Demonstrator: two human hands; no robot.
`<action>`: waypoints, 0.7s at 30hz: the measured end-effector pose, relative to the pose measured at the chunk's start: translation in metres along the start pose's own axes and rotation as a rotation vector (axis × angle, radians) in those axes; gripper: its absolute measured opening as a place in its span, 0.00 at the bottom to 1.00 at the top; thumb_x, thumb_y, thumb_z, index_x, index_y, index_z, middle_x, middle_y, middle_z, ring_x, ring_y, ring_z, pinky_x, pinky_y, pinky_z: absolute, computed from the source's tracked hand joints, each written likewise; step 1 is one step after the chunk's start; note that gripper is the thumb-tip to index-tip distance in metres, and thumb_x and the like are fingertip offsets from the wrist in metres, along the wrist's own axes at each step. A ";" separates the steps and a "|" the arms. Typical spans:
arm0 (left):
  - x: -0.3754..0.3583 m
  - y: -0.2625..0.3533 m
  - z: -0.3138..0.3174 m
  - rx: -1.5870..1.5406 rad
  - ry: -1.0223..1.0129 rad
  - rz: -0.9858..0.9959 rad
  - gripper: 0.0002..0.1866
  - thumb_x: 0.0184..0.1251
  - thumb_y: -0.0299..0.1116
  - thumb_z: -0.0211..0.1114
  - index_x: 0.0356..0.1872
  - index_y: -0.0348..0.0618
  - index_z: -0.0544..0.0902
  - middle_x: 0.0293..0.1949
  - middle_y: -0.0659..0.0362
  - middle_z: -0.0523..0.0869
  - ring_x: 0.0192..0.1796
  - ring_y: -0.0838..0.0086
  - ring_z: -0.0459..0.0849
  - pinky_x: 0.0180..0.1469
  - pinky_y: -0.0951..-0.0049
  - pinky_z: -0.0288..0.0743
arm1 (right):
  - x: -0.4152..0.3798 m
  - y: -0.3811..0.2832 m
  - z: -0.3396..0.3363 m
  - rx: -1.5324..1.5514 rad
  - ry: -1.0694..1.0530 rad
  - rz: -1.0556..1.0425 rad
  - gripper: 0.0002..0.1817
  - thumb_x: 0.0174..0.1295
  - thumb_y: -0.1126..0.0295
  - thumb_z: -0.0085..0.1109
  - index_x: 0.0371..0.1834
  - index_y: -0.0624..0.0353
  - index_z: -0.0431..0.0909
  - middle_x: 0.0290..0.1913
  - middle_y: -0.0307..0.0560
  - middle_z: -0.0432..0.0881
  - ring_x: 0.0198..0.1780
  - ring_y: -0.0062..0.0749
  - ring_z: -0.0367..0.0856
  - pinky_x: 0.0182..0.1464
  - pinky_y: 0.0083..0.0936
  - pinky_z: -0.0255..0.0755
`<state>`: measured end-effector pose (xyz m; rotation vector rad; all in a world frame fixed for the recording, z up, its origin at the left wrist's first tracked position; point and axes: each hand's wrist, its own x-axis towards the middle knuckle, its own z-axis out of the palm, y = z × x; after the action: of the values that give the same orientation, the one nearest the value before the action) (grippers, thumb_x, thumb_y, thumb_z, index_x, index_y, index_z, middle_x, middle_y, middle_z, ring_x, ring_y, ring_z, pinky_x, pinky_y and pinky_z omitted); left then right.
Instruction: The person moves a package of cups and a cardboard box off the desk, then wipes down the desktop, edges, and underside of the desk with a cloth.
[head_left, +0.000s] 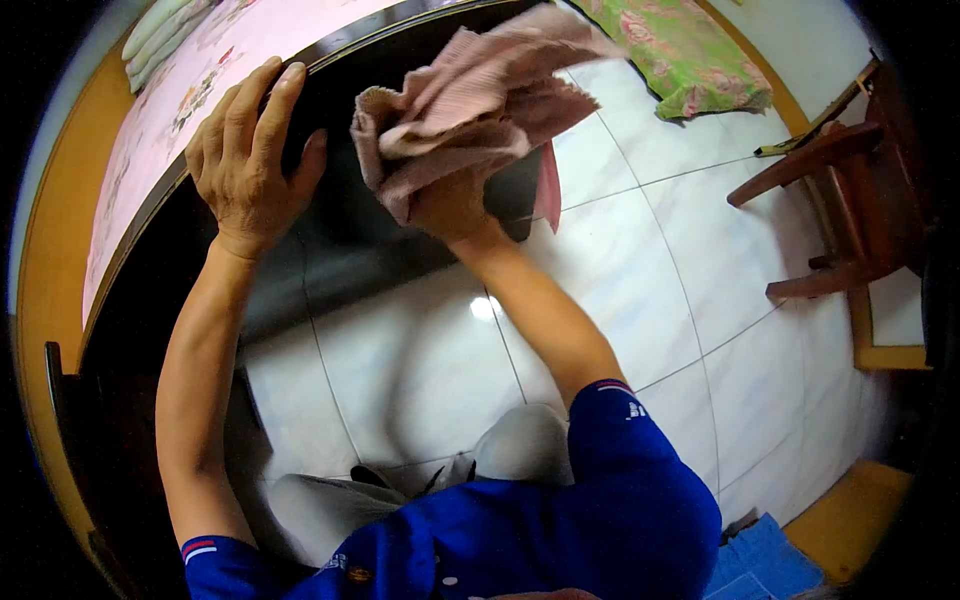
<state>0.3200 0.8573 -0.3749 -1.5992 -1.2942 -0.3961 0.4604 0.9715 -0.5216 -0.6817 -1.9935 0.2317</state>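
Observation:
A crumpled pink ribbed cloth [470, 110] is bunched up in my right hand [450, 205], whose fingers are mostly covered by its folds. One loose strip of the cloth hangs down on the right. My left hand [245, 165] lies with its fingers stretched out, the fingertips right at the dark edge [335, 45] of the bed, and it holds nothing. Between and below the two hands is the dark, shadowed side of the bed. A pink flowered bedsheet [240, 50] covers the top beyond the left hand.
White tiles [640, 250] make up the floor around my bent knees. A green flowered cushion [690, 60] lies at the top right. The brown wooden chair [850, 200] is at the right, and a blue cloth [760, 560] lies at lower right. Folded fabric [165, 40] sits at the top left.

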 end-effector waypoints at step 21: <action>-0.001 0.001 0.000 0.019 -0.011 -0.034 0.31 0.56 0.43 0.70 0.64 0.59 0.78 0.62 0.62 0.80 0.60 0.68 0.78 0.61 0.68 0.64 | -0.004 0.034 -0.024 0.854 -0.086 0.315 0.22 0.65 0.53 0.60 0.52 0.55 0.67 0.47 0.37 0.73 0.49 0.24 0.73 0.54 0.27 0.69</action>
<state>0.3206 0.8566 -0.3763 -1.5671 -1.3315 -0.3958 0.4953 0.9944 -0.5273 -0.4121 -1.6265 1.2297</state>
